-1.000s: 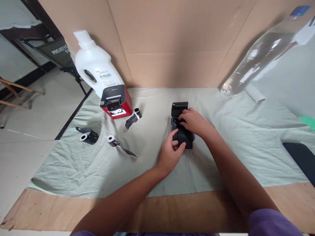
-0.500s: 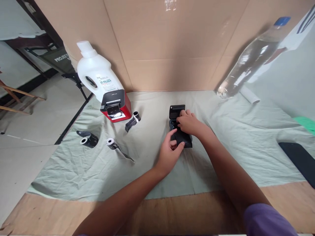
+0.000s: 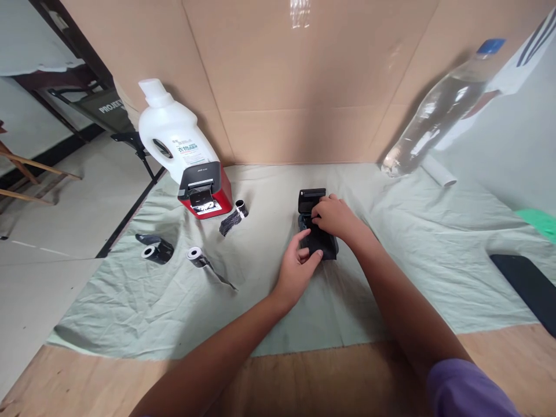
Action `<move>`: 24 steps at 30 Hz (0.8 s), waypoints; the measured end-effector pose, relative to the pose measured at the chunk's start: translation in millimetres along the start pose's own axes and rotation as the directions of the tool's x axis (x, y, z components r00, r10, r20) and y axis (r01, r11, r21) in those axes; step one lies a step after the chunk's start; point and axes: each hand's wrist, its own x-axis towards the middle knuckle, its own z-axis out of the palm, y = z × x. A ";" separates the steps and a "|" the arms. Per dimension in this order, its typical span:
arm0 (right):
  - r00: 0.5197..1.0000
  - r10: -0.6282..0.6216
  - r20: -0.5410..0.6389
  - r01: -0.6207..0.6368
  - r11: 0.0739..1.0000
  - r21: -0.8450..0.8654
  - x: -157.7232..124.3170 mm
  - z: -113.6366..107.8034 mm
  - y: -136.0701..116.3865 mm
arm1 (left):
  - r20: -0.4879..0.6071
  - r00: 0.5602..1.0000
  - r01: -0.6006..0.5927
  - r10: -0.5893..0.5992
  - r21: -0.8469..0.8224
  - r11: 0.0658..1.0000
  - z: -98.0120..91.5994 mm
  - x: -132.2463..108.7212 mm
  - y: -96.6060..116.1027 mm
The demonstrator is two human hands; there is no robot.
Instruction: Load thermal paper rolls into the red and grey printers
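Cloth [image 3: 391, 260], left hand [image 3: 299, 267], right hand [image 3: 336, 218] clasping printer [image 3: 310, 200]

There are two printers, a red printer [image 3: 204, 191] and a black printer [image 3: 311, 200]. Also I count three paper rolls [image 3: 196, 255] and two bottles [image 3: 174, 139].

A small black printer [image 3: 326, 243] lies flat on the cloth; its lid is swung open, upright at the far end; the left hand [image 3: 297, 267] grips its near end; the right hand [image 3: 336, 217] covers its open top.
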 end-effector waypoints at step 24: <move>0.995 -0.100 0.020 0.081 0.897 0.434 -25.9 -12.5 39.1 | 0.148 0.987 -0.119 0.067 0.378 0.918 -5.6 -5.7 -15.9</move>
